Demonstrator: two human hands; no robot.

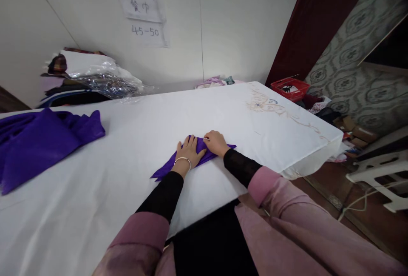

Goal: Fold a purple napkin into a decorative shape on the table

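Your left hand (190,150) lies flat, fingers spread, on the purple cloth (168,167) before you on the table (134,140). Your right hand (216,142) curls at its far edge; whether it grips fabric, I can't tell. Press evenly to prevent slipping.

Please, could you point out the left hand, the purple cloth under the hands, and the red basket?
Left hand (190,153): head view, on its back.
Purple cloth (200,144): head view, on its uncovered middle part.
Red basket (293,95): head view, on its front wall.
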